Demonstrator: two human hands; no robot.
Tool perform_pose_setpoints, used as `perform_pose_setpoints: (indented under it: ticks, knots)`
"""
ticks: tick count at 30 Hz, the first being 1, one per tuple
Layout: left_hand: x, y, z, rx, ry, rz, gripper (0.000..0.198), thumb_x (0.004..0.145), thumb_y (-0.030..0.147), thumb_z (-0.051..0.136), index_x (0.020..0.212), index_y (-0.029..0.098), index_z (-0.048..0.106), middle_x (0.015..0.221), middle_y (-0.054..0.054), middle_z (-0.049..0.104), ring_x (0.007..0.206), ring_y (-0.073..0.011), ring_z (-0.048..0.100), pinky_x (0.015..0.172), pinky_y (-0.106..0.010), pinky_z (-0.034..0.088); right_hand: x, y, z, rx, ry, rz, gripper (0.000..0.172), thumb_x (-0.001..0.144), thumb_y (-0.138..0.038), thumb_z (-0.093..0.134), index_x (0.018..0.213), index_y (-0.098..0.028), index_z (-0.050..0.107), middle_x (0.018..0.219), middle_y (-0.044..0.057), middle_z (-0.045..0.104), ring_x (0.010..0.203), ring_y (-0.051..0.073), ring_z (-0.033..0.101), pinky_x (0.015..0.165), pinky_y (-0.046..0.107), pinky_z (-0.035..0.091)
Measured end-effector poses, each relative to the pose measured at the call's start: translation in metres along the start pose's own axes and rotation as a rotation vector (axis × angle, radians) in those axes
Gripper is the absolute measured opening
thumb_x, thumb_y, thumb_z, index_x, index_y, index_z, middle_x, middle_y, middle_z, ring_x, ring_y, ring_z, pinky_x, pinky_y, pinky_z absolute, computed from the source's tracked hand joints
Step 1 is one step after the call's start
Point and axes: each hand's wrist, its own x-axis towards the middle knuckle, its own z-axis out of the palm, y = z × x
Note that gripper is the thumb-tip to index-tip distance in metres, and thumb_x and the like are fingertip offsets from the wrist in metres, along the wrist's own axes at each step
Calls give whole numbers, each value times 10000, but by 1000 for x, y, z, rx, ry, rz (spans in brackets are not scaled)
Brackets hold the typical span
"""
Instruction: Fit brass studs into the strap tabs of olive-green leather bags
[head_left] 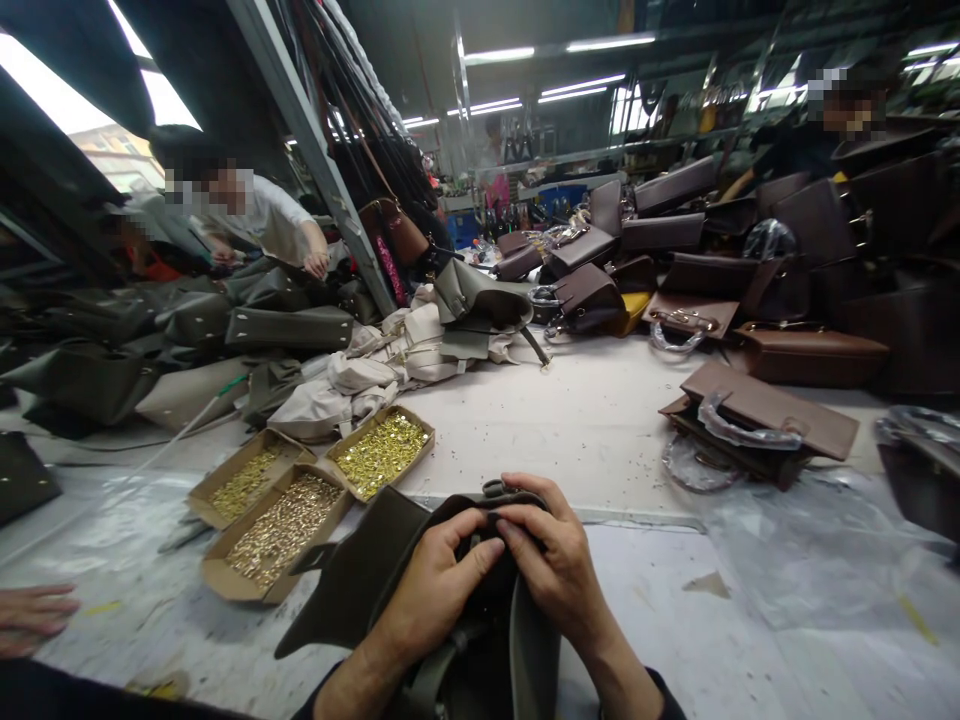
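Note:
A dark olive handbag [352, 570] stands in front of me at the table's near edge, its flap spread out to the left. My left hand [442, 565] pinches the bag's upper rim, thumb and fingers pressed together. Close beside it, my right hand [551, 550] grips the same rim, with its index finger stretched over the outside near a small dark loop [495, 488]. Whatever lies between the fingertips is too small to make out. Below the hands, a strap [442, 665] shows in the bag's dark opening.
Cardboard trays of small metal fittings [382, 452] [281, 530] [244, 482] stand left of the bag. Brown handbags [772, 415] pile up at right, olive ones [289, 328] at left. Plastic sheeting [817, 550] lies at right. Another person's hand [34, 612] rests at far left; two people work behind.

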Motion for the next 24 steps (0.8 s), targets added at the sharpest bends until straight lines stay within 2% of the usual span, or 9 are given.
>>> perform_pose_setpoints:
  ticks: [5, 9, 13, 16, 18, 21, 24]
  knots:
    - [0, -5, 0, -97, 20, -6, 386, 954, 460, 576, 1145, 163, 732, 1065, -54, 740, 984, -217, 631, 881, -280, 473, -1, 0, 2, -14, 6, 2, 188, 1005, -190, 587, 1104, -288, 713, 1324, 33, 570, 1241, 207, 554, 1061, 365, 488]
    - [-3, -9, -1, -76, 118, 33, 323, 942, 423, 605, 1072, 178, 769, 979, -37, 752, 931, -201, 642, 846, -264, 474, -4, 2, 4, -59, -1, -70, 236, 1017, -184, 580, 1173, -312, 701, 1341, 30, 551, 1249, 193, 549, 1071, 329, 482]
    - [-9, -9, 3, -99, 218, 100, 272, 951, 375, 602, 1082, 206, 770, 998, -25, 754, 949, -192, 660, 857, -257, 482, -8, 7, 3, -128, -26, -159, 293, 1025, -174, 551, 1267, -300, 657, 1404, 48, 505, 1284, 192, 533, 1074, 294, 483]
    - [-18, -12, 8, -144, 267, 122, 267, 970, 375, 579, 1077, 220, 769, 1004, -23, 754, 935, -179, 669, 829, -244, 491, -13, 12, 4, -145, -57, -196, 280, 1023, -185, 535, 1263, -279, 646, 1447, 62, 480, 1321, 209, 519, 1078, 289, 484]
    - [-24, -17, 12, -139, 306, 146, 266, 984, 373, 558, 1081, 230, 761, 1008, -21, 749, 927, -170, 671, 823, -238, 495, -18, 12, 9, -108, -66, -172, 216, 1021, -218, 550, 1207, -275, 646, 1446, 61, 492, 1325, 218, 526, 1068, 289, 493]
    - [-31, -27, 13, -3, 422, 231, 250, 991, 355, 537, 1007, 231, 754, 937, -17, 733, 872, -156, 663, 787, -235, 489, -26, 6, 19, -1, -60, -36, 112, 1026, -309, 571, 1116, -276, 628, 1423, 64, 522, 1298, 252, 552, 1054, 346, 506]
    - [-36, -36, 10, 193, 540, 345, 230, 990, 308, 517, 944, 220, 724, 869, -18, 718, 814, -153, 652, 729, -238, 475, -20, 0, 19, 191, -85, 35, 148, 1033, -406, 551, 1112, -285, 583, 1409, 83, 546, 1310, 302, 544, 1062, 449, 504]
